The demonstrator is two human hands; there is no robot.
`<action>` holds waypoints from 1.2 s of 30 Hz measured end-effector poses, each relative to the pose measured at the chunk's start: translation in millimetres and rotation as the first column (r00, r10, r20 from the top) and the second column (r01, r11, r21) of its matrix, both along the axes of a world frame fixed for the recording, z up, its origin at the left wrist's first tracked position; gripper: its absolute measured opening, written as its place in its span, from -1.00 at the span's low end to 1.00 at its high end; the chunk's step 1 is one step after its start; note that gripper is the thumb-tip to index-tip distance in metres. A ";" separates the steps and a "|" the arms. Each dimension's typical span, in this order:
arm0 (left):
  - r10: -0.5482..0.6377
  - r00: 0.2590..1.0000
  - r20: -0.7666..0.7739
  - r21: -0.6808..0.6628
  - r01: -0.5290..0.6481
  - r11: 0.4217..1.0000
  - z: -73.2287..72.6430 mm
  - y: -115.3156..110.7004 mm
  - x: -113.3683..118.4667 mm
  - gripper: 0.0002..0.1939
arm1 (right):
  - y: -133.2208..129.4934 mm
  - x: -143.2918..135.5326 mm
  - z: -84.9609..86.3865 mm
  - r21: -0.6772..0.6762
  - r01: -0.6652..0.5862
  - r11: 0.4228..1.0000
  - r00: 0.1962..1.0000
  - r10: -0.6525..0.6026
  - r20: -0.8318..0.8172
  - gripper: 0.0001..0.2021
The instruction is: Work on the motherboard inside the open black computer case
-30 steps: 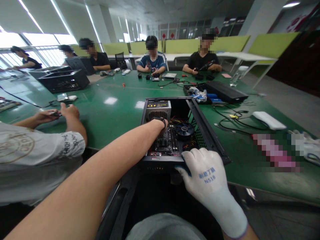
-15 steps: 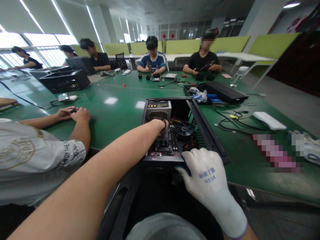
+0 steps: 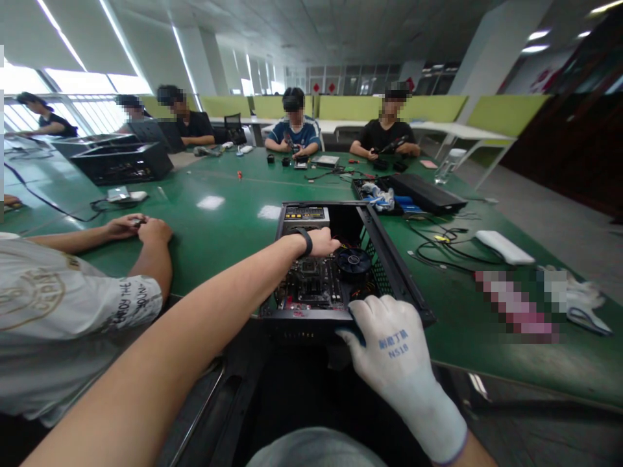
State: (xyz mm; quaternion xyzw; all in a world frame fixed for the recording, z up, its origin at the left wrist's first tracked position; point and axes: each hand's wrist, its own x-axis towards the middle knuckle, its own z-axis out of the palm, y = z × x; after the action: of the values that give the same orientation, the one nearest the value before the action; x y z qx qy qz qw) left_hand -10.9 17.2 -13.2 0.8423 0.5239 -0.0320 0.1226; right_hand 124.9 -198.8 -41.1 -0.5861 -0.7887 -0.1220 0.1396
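An open black computer case (image 3: pixel 324 316) lies on its side at the table's near edge. My gloved right hand (image 3: pixel 389 337) is closed around its front rim, thumb outside and fingers over the top. My bare left hand (image 3: pixel 323 242), with a dark band at the wrist, is inside the case, just in front of the power supply (image 3: pixel 305 215). Its fingers are curled beside some thin coloured wires; what they hold is hidden. Below it lies the motherboard (image 3: pixel 311 285), and to the right sits a round black cooling fan (image 3: pixel 354 261).
Right of the case are black cables (image 3: pixel 428 250), a white box-like object (image 3: pixel 505 247) and a white glove (image 3: pixel 579 295). A black tray (image 3: pixel 360 189) with gloves stands behind it. To the left, a co-worker's hands (image 3: pixel 146 228) hold something small; other people sit across the table (image 3: pixel 219 240).
My left hand has come up and shifted right inside the case, uncovering more of the motherboard. My right hand keeps its hold on the rim. The view has tilted and turned slightly.
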 end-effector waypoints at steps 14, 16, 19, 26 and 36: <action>-0.100 0.758 0.645 0.283 -0.115 0.952 47.6 -43.9 -49.3 -0.75 | 143.6 -5.7 8.7 -0.018 0.071 0.997 0.987 -0.067 0.142 -0.63; -0.087 0.705 0.704 0.243 -0.123 0.962 40.8 -45.7 -55.5 -0.78 | 178.1 -8.1 9.5 -0.025 0.082 0.996 0.986 -0.078 0.146 -0.59; -0.062 0.654 0.754 0.183 -0.119 0.976 30.3 -48.7 -63.3 -0.80 | 227.5 -12.0 11.4 -0.034 0.101 0.994 0.984 -0.094 0.152 -0.55; 0.016 0.671 0.741 0.097 -0.130 0.987 10.1 -60.3 -76.4 -0.80 | 318.5 -20.8 16.1 -0.047 0.163 0.986 0.974 -0.153 0.166 -0.57; 0.185 0.676 0.714 -0.107 -0.155 0.982 -14.4 -64.6 -89.0 -0.83 | 378.7 -20.3 17.8 -0.058 0.181 0.982 0.967 -0.167 0.192 -0.58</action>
State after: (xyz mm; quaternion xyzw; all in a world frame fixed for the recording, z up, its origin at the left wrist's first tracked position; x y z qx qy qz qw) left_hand -99.9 -47.5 -27.6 0.7325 0.5090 0.3023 0.3361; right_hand 104.5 179.8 -23.3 -0.6440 -0.7478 -0.1583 0.0318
